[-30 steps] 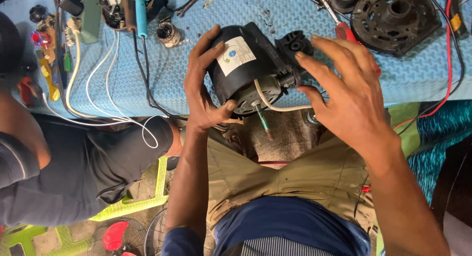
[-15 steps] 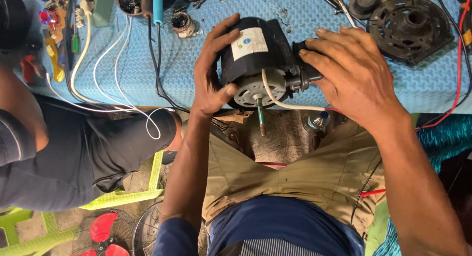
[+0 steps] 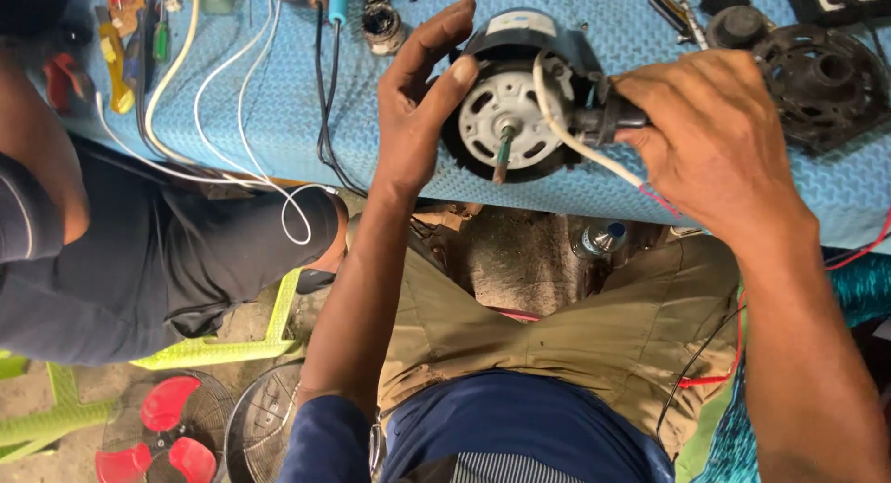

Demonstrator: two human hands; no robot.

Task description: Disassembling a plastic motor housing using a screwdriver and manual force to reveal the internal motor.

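Fan motor (image 3: 506,112) sits clamped in your left hand (image 3: 418,121), shaft end facing you. Your right hand (image 3: 715,140) pinches its black switch block (image 3: 608,121), white cable (image 3: 575,144) trailing just below that grip.

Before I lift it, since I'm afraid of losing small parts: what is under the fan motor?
The fan motor rests on the blue textured mat, held by the left hand and right hand. The spot beneath it is covered, so any parts there are hidden.
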